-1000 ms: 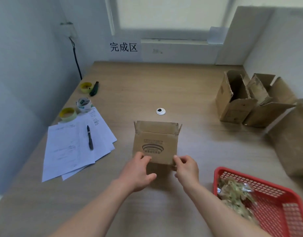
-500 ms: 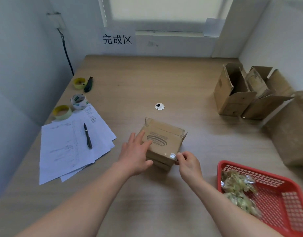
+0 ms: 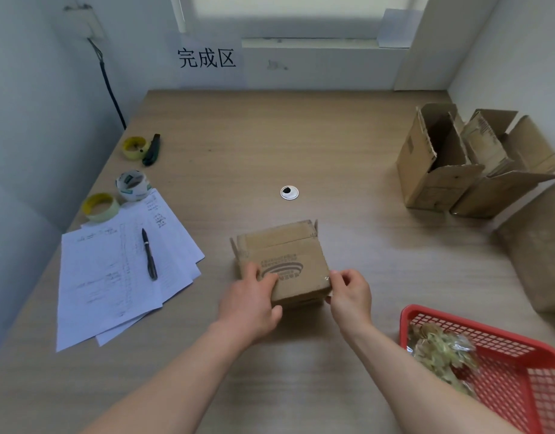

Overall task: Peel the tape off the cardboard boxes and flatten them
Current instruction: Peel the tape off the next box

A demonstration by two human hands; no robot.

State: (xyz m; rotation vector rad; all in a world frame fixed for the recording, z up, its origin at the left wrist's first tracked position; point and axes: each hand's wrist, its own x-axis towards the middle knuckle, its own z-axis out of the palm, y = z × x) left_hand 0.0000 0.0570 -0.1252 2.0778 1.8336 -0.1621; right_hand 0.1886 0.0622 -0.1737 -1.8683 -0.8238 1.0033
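just one head cam, looking forward and down over the table [image 3: 301,136], close above, window wall at 12 o'clock

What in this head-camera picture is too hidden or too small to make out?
- Small box: near face, hidden behind the left hand and right hand.
- Papers: writing too small.
- Red basket: cut off by the frame's edge.
- Tape at the right grip: too small to confirm.
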